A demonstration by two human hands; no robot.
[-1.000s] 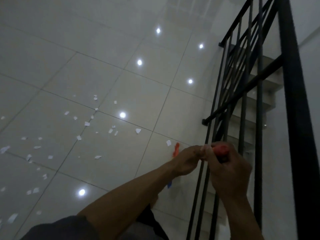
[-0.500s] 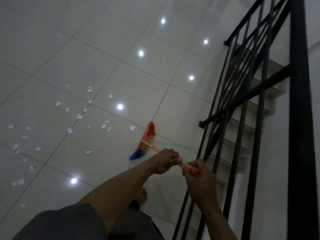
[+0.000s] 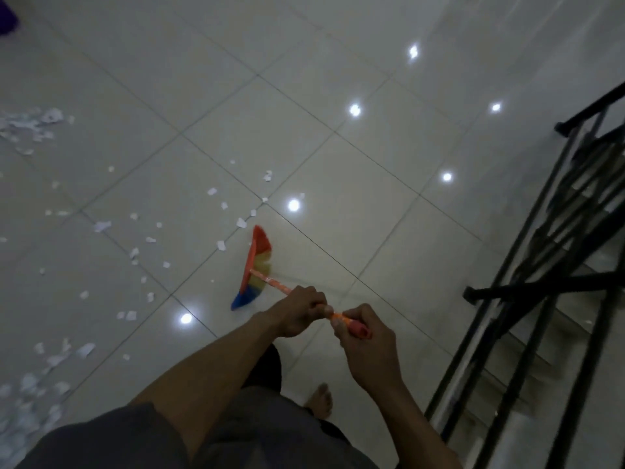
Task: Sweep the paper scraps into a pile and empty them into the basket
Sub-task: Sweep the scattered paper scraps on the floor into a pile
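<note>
A broom (image 3: 256, 269) with red, yellow and blue bristles rests its head on the glossy tiled floor. Its orange handle runs back to my hands. My left hand (image 3: 297, 314) grips the handle lower down. My right hand (image 3: 363, 336) grips the handle's top end. White paper scraps (image 3: 148, 238) lie scattered on the tiles left of the broom head, the nearest about a hand's width away. A denser cluster of scraps (image 3: 32, 125) lies at the far left, and more scraps (image 3: 30, 397) at the bottom left.
A black metal stair railing (image 3: 541, 286) stands on the right with steps going down behind it. My bare foot (image 3: 321, 399) is on the floor below my hands. A purple object (image 3: 6, 16) shows at the top left corner. Ceiling lights reflect off the tiles.
The broom head has come down onto the floor and moved left toward the scraps. My view has tilted down and left, away from the railing. Both hands kept their grip on the handle.
</note>
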